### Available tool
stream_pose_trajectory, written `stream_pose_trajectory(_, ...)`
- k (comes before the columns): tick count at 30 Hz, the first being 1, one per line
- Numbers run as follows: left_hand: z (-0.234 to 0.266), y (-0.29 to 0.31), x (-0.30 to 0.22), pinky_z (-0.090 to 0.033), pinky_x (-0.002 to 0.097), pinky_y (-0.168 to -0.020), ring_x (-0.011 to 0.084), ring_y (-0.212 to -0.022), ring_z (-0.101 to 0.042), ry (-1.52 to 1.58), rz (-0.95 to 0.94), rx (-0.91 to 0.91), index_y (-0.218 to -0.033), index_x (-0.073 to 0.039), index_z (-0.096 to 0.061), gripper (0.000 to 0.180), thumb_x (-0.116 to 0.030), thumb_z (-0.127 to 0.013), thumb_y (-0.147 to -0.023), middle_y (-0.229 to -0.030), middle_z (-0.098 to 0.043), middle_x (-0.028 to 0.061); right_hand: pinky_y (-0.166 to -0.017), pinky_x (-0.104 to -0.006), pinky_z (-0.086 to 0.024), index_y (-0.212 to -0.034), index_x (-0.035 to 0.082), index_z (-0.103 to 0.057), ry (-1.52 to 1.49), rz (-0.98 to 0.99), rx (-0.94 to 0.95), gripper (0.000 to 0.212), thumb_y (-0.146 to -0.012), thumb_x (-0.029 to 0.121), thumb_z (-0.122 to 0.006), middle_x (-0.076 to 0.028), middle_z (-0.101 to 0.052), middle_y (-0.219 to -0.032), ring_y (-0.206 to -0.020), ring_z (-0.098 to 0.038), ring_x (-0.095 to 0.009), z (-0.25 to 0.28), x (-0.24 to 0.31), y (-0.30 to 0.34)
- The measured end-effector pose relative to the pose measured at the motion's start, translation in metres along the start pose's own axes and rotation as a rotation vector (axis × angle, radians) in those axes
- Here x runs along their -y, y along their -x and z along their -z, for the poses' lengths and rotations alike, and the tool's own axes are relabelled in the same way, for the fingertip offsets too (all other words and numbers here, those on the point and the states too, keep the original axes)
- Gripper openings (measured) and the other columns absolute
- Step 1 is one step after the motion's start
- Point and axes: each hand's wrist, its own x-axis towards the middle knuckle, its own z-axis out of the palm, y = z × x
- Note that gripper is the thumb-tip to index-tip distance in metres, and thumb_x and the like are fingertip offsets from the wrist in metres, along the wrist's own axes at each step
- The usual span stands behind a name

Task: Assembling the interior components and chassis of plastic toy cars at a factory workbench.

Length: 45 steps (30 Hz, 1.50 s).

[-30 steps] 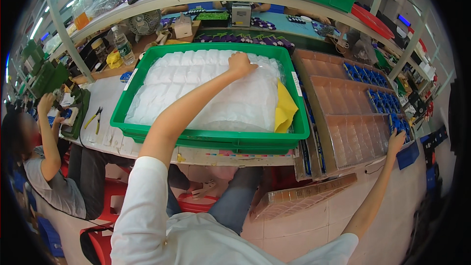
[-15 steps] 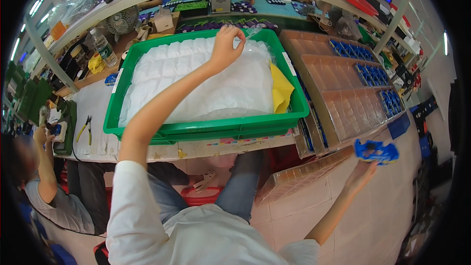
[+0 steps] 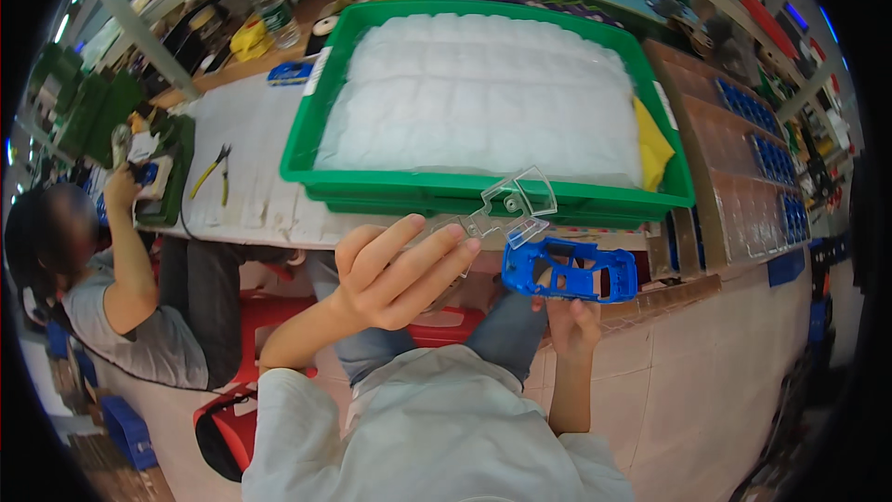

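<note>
Between the fingers of my left hand (image 3: pixel 395 274) is a clear plastic window piece (image 3: pixel 506 209), see-through and shaped like a toy car's windows. Just right of it, my right hand (image 3: pixel 571 323) grips a blue toy car body shell (image 3: pixel 571 271) from below. The shell has open window holes. The two pieces are close together in front of the bench edge; whether they touch I cannot tell. Behind them stands a green tray (image 3: pixel 492 195) filled with a white, padded-looking layer (image 3: pixel 474 102).
A yellow sheet (image 3: pixel 653 147) lies at the tray's right end. Pliers (image 3: pixel 216 172) and another blue shell (image 3: pixel 290 73) rest on the bench at left. Boxes with compartments (image 3: pixel 734 163) hold blue shells at right. A co-worker (image 3: pixel 130 288) sits at left.
My left hand has come back from the tray's far edge with the clear window piece. My right hand has brought the blue shell in from the right. The view has shifted.
</note>
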Motion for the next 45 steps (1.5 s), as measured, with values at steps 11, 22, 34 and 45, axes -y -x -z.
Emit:
stream_pose_trajectory(11,0.029,0.073,0.014,-0.044,0.0255,-0.07,0.0132,-0.077,-0.054,1.326,1.439,-0.193,-0.087,0.0,-0.05,0.008,-0.002,-0.054,-0.08,-0.084,-0.056,0.0082,-0.085,-0.0455,-0.039,-0.13,0.005,-0.02,-0.085,-0.099,0.168,0.09,-0.066,0.055,-0.058,-0.021,-0.035,-0.126,-0.113,-0.04,-0.034,-0.04,-0.044,-0.007)
stream_pose_trajectory(22,0.019,0.113,-0.012,-0.043,0.0221,-0.062,0.0103,-0.072,-0.054,1.523,1.444,-0.511,-0.082,-0.005,-0.05,0.012,-0.007,-0.06,-0.076,-0.078,-0.056,0.0036,-0.075,-0.0407,-0.04,-0.123,0.001,-0.031,-0.088,-0.112,0.071,0.086,-0.07,0.067,-0.042,-0.025,-0.045,-0.109,-0.089,-0.051,-0.031,-0.047,-0.057,0.001)
stream_pose_trajectory(34,0.017,0.114,-0.015,-0.044,0.0242,-0.068,0.0135,-0.076,-0.057,1.549,1.581,-0.477,-0.083,-0.004,-0.048,0.016,-0.009,-0.061,-0.077,-0.079,-0.057,0.0067,-0.073,-0.0367,-0.046,-0.094,-0.007,-0.051,-0.059,-0.199,0.229,0.081,-0.07,0.066,-0.027,-0.028,-0.05,-0.103,-0.092,-0.053,-0.031,-0.058,-0.047,-0.014)
stream_pose_trajectory(45,0.017,0.108,-0.024,-0.046,0.0264,-0.072,0.0153,-0.079,-0.058,1.753,1.428,-0.297,-0.085,-0.001,-0.052,0.008,-0.007,-0.057,-0.08,-0.08,-0.054,0.0066,-0.085,-0.0363,-0.041,-0.107,-0.015,-0.046,-0.217,-0.203,0.439,0.094,-0.067,0.068,-0.028,-0.034,-0.033,-0.122,-0.108,-0.045,-0.034,-0.087,-0.036,-0.032)
